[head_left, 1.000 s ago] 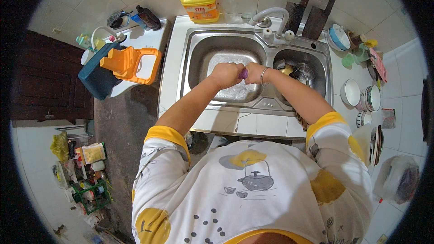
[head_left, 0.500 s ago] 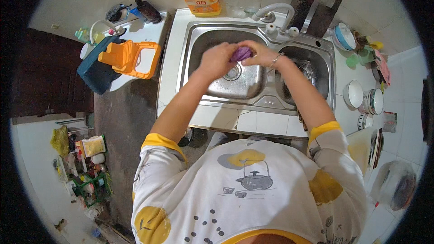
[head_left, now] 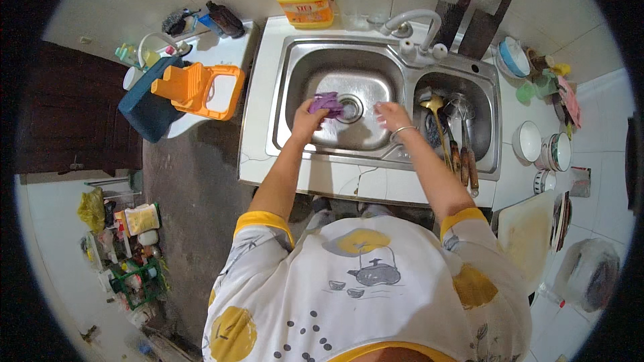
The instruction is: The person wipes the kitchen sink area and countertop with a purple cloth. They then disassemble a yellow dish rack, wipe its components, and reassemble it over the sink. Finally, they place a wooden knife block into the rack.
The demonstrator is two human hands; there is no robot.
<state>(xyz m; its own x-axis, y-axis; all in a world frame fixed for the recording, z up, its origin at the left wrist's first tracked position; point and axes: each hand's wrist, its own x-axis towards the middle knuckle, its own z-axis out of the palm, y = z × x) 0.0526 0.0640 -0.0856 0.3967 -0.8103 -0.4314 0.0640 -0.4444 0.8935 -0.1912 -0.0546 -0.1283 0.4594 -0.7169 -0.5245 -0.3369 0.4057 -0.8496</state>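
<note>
Over the larger sink basin (head_left: 362, 66), my left hand (head_left: 308, 121) grips a crumpled purple cloth (head_left: 326, 103). The cloth hangs beside the round drain (head_left: 349, 108). My right hand (head_left: 392, 118), with a bracelet at the wrist, is by the basin's right side with its fingers apart and nothing in them. To its right, the smaller basin holds a gold-coloured ladle (head_left: 433, 104), a wire strainer (head_left: 461, 107) and several wooden handles (head_left: 464, 161).
A white faucet (head_left: 419, 33) rises behind the basins, with two cleavers (head_left: 479, 35) leaning on the wall. A yellow pump jug (head_left: 305, 3) stands at the back left. Bowls (head_left: 526, 141) and a cutting board (head_left: 526, 231) are at the right, an orange washboard (head_left: 213, 92) at the left.
My hands have come apart and moved nearer to me. The right has let go of the purple cloth, which stays in the left and now hangs looser.
</note>
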